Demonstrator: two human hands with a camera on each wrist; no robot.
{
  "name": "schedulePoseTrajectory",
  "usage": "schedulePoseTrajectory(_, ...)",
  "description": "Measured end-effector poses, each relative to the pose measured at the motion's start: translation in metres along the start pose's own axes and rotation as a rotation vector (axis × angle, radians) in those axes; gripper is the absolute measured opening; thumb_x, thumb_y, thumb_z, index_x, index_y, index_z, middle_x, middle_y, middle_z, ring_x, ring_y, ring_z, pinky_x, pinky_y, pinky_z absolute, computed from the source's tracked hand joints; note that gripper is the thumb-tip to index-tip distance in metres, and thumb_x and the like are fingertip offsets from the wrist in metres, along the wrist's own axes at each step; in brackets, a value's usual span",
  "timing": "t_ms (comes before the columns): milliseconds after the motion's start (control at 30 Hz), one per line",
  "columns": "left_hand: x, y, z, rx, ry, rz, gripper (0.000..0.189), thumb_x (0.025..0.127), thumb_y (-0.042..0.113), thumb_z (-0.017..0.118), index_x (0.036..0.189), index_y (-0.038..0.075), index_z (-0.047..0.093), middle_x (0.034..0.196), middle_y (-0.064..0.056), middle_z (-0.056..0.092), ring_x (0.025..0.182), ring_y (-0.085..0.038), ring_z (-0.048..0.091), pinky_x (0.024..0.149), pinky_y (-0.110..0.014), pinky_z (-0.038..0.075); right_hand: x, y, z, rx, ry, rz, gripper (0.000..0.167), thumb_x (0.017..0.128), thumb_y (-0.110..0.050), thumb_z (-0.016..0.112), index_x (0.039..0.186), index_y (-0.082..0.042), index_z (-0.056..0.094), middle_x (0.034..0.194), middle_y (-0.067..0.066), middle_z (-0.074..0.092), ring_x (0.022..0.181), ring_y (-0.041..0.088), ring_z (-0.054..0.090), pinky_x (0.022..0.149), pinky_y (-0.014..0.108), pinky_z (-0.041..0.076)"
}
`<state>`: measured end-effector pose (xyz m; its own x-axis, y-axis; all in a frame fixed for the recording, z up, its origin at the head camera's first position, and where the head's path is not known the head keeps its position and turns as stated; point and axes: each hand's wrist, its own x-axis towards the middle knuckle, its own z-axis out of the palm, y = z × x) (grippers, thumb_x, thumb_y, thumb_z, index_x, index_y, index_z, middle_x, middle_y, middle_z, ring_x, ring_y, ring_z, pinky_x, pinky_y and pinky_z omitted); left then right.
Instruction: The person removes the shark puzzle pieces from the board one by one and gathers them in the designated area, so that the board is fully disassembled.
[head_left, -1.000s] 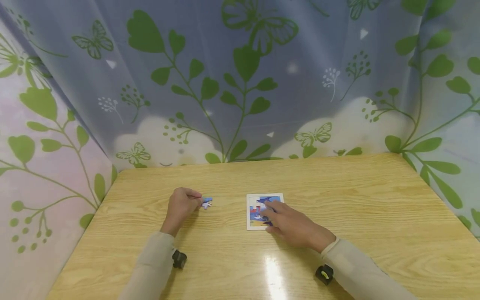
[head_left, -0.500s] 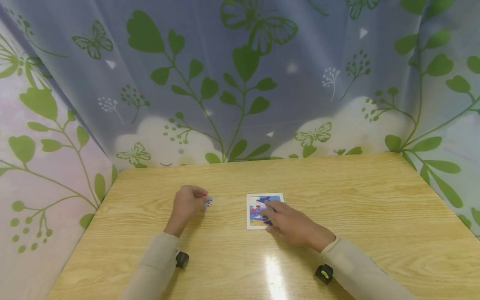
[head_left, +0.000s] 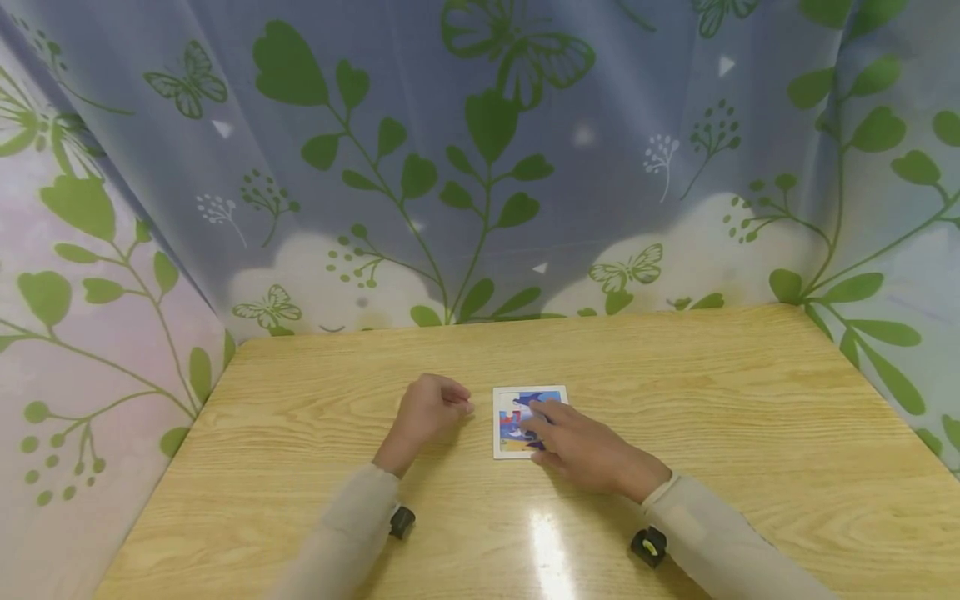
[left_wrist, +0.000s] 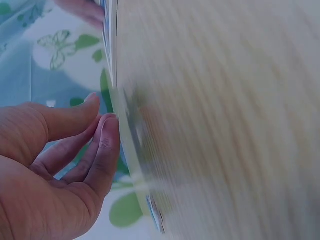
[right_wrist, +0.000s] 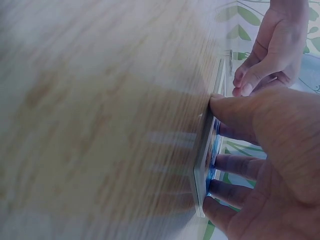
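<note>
A small square jigsaw puzzle (head_left: 513, 437) in a white frame lies on the table, with a blue sea picture and a pale gap at its upper left. My right hand (head_left: 588, 450) rests on it; in the right wrist view the fingers (right_wrist: 237, 167) touch its top and the thumb (right_wrist: 232, 107) its edge. Just left of the frame hovers my left hand (head_left: 431, 421), thumb and fingertips drawn close together. Whether a piece sits between them is hidden. A thin puzzle piece (left_wrist: 156, 214) lies on the table beyond the left hand in the left wrist view.
The wooden table (head_left: 712, 375) runs back to a patterned curtain (head_left: 420, 167) with green leaves and butterflies. More curtain hangs at both sides. Black wrist cameras are strapped to the left wrist (head_left: 402, 522) and the right wrist (head_left: 648, 547).
My left hand has moved right from the loose puzzle piece to beside the frame. That piece is now out of sight in the head view. My right hand has stayed on the puzzle.
</note>
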<state>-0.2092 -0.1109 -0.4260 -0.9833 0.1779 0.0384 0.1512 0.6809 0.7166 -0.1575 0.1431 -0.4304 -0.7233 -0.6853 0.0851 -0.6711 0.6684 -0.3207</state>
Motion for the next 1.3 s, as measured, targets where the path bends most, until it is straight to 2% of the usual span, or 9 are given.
schedulePoseTrajectory(233,0.001,0.013,0.015,-0.008,-0.084,0.062,0.013,0.085,0.005,0.08,0.098,0.001,0.077,0.09,-0.005,0.075,0.082,-0.018,0.07,0.077,-0.032,0.058,0.0,0.001,0.001,-0.007,0.012,-0.01,0.042,0.1,-0.017,0.065,0.137,0.001,0.055,0.145,0.026,0.047,0.137,0.042,0.044,0.112,0.052,0.038)
schedulePoseTrajectory(400,0.002,0.018,0.022,-0.006,-0.137,0.073,0.016,0.085,0.008,0.082,0.098,0.002,0.077,0.089,-0.005,0.073,0.081,-0.015,0.067,0.074,-0.029,0.057,0.001,0.001,0.001,-0.02,0.035,-0.03,0.041,0.1,-0.017,0.066,0.135,0.001,0.056,0.142,0.025,0.049,0.135,0.041,0.046,0.112,0.051,0.039)
schedulePoseTrajectory(533,0.002,0.02,0.025,-0.001,-0.153,0.083,0.018,0.084,0.011,0.084,0.098,0.002,0.078,0.086,-0.003,0.072,0.079,-0.015,0.066,0.072,-0.029,0.057,0.001,0.001,0.001,-0.023,0.035,-0.035,0.041,0.099,-0.017,0.066,0.135,0.001,0.056,0.142,0.024,0.049,0.134,0.04,0.047,0.111,0.051,0.04)
schedulePoseTrajectory(900,0.004,0.022,0.026,0.014,-0.188,0.043,0.018,0.082,0.01,0.085,0.096,0.004,0.077,0.089,-0.003,0.07,0.083,-0.016,0.063,0.077,-0.033,0.056,0.0,0.003,0.002,-0.027,0.038,-0.043,0.041,0.099,-0.017,0.067,0.135,-0.001,0.057,0.139,0.021,0.05,0.129,0.034,0.051,0.106,0.047,0.046)
schedulePoseTrajectory(1133,0.005,0.023,0.028,0.006,-0.197,0.038,0.017,0.081,0.008,0.085,0.095,0.004,0.075,0.087,-0.003,0.068,0.081,-0.016,0.061,0.076,-0.032,0.055,-0.003,0.004,0.002,-0.009,0.01,-0.009,0.045,0.1,-0.018,0.065,0.141,0.0,0.054,0.15,0.029,0.043,0.14,0.046,0.039,0.113,0.056,0.035)
schedulePoseTrajectory(1300,0.006,0.023,0.028,0.013,-0.2,0.016,0.016,0.082,0.008,0.085,0.094,0.005,0.075,0.087,-0.001,0.067,0.082,-0.016,0.061,0.077,-0.032,0.055,-0.005,0.003,0.003,-0.006,-0.008,0.008,0.046,0.101,-0.016,0.063,0.143,0.001,0.054,0.152,0.031,0.039,0.142,0.048,0.035,0.113,0.057,0.033)
